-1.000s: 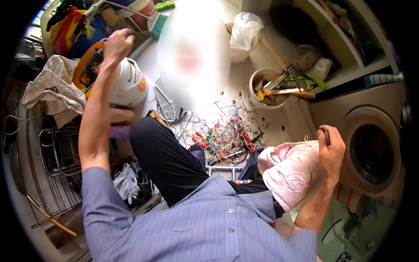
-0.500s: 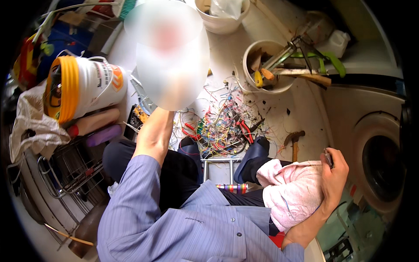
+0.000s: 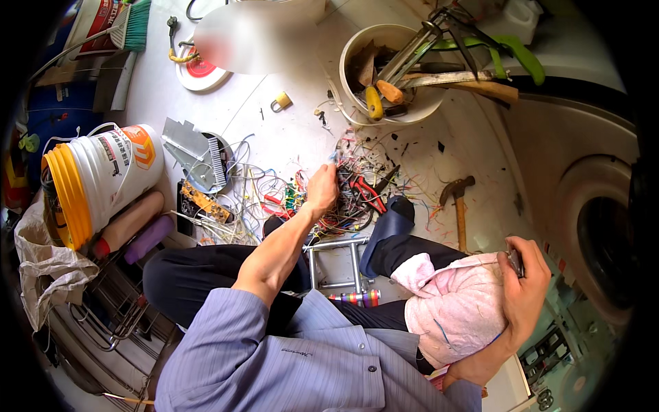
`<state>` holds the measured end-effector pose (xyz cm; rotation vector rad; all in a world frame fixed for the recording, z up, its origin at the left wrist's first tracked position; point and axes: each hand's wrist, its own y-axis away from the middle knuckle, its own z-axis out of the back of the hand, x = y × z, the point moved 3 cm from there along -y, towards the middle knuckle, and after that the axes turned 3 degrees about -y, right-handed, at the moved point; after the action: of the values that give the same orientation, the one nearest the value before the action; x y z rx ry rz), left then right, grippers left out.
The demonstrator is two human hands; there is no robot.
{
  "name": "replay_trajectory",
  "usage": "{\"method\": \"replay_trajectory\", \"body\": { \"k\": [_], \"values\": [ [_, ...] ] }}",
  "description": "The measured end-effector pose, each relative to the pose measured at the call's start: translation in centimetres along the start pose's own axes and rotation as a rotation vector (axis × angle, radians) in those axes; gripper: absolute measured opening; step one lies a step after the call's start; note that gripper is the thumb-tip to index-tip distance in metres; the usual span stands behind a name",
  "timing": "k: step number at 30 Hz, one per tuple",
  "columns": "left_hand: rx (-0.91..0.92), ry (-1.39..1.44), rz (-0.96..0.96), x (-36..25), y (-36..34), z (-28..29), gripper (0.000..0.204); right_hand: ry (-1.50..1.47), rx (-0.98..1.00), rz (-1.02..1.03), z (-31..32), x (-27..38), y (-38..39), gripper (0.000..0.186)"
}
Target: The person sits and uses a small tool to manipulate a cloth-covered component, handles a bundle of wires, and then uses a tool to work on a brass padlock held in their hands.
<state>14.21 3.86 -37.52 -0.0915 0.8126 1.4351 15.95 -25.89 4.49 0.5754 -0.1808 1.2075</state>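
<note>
Hands — left [image 3: 321, 187] pinching wire tangle [image 3: 347, 192] | right [image 3: 525, 275] gripping small tool | white orange-labelled bucket [image 3: 103, 178] lies left

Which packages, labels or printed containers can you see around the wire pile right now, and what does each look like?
White plastic bucket: lying on its side at far left, yellow lid, orange and grey label panel.
Printed bag: top left corner beside the green brush, red and white print.
Round white disc: on the floor at top, red centre patch.
No screens in view. The left hand reaches into the coloured wires.
</note>
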Motion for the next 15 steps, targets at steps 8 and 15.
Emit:
{"method": "replay_trajectory", "body": {
  "k": [8,15],
  "values": [
    [0.069,0.107,0.215,5.4,-1.0,5.0,0.02,-0.033,-0.019,0.051,0.2,-0.5,0.3,0.025],
    [0.59,-0.065,0.017,7.2,-7.5,9.1,0.039,-0.043,0.015,0.065,0.0,-0.8,-0.1,0.027]
  ]
}}
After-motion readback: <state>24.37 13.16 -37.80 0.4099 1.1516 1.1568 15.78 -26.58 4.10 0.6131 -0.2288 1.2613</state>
